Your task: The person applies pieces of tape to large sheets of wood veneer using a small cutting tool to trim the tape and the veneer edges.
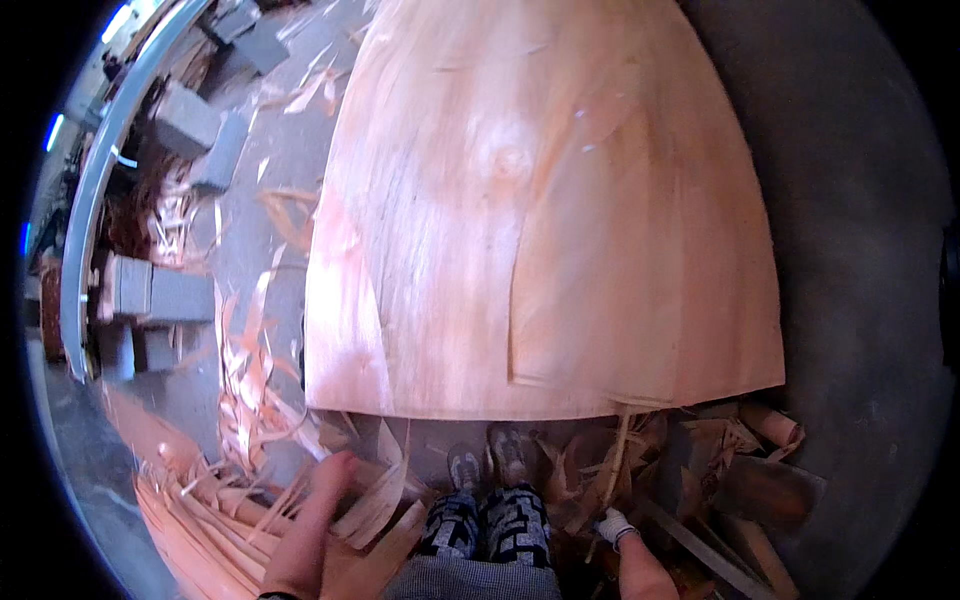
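Observation:
A broad stack of pale wood veneer sheets (450,250) lies in front of me, with a smaller veneer piece (600,290) overlapping its right half. My right hand (612,524), in a white glove, is low beside my right leg, closed at the lower end of a thin veneer strip (620,455). That strip runs up to the stack's near edge. My left hand (338,470) is just short of the stack's near left corner, by loose veneer scraps (375,500). Blur hides its fingers, and I cannot make out anything in it.
Veneer offcuts (240,520) pile up at the lower left, and torn strips (250,390) litter the floor beside the stack. Grey blocks (180,295) and a long metal rail (85,230) stand at the left. Boards (710,550) and scraps lie at my right.

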A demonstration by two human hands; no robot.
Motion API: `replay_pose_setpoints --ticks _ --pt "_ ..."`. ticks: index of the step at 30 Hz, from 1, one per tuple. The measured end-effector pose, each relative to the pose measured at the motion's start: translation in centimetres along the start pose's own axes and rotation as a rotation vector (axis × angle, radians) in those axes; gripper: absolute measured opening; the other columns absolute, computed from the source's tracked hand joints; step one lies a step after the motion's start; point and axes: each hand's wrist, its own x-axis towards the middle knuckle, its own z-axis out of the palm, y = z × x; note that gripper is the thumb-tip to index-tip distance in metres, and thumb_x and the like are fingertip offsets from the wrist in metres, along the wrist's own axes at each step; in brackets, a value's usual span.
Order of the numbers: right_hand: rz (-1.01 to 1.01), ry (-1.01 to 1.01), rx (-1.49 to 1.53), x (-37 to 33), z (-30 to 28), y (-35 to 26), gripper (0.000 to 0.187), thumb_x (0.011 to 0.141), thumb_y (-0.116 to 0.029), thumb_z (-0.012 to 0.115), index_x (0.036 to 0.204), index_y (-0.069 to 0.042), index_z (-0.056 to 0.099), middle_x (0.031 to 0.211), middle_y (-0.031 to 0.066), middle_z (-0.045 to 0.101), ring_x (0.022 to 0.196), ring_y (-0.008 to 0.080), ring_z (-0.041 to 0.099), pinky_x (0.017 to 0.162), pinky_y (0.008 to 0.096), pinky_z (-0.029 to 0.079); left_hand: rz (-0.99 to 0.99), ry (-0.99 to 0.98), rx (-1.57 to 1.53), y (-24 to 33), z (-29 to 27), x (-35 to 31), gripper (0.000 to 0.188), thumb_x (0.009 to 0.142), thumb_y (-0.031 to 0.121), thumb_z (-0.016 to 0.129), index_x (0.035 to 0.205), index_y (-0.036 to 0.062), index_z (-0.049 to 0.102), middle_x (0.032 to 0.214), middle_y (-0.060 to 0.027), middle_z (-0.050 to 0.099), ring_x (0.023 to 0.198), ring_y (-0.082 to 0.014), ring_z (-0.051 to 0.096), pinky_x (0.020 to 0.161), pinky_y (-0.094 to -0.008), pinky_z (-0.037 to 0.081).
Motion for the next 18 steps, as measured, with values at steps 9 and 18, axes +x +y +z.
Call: replay_pose_setpoints --ticks 9,18 --pt "-0.289 0.847 0.705 -1.3 -12.6 -16.8 0.033 0.077 -0.024 0.064 0.092 0.004 0.058 0.088 0.0180 0.062 0.078 0.0283 0.058 0.074 0.0358 0.045 0.672 0.257 0.058 22.6 7.1 4.3 0.056 0.075 0.020 0.059 0.128 0.0199 0.041 0.136 -0.0176 0.030 0.122 -0.0353 0.035 0.098 -0.0501 0.031" --pt "0.215 1.204 0.409 0.2 -21.7 4.7 0.038 0.078 -0.024 0.062 0.108 -0.001 0.056 0.095 0.0182 0.063 0.087 0.0335 0.060 0.076 0.0405 0.046 0.390 -0.017 0.381 23.6 8.8 7.2 0.061 0.078 0.029 0.057 0.133 0.0293 0.031 0.141 -0.0139 0.024 0.125 -0.0363 0.031 0.097 -0.0540 0.030"
